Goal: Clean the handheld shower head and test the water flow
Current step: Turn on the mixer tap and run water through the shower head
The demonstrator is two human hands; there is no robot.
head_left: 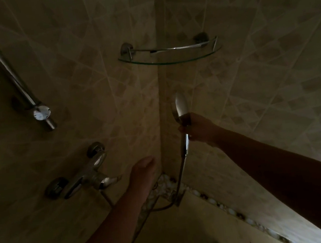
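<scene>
**Operator:** I see the right hand (197,127) gripping the shower head (181,106) at the top of its handle. Fingers are curled round the handle; the head sticks up above the fist, upright, close to the wall corner.

**Monitor:** Which way does the spray face point?

**Operator:** I cannot tell; the light is dim. I see a bright chrome side only. The hose (180,179) hangs from the handle below the hand and loops down toward the pebble strip (211,200) at the base of the wall.

**Monitor:** Left hand?

**Operator:** The left hand (143,170) holds nothing. Its fingers lie straight and pressed together, pointing at the corner. It sits just right of the mixer lever (110,181), not touching it as far as I can see, and well below and left of the shower head.

**Monitor:** Surroundings?

**Operator:** A glass shelf (170,59) spans the corner above the shower head. A rail (7,65) runs down the left wall above the mixer (82,179).
</scene>
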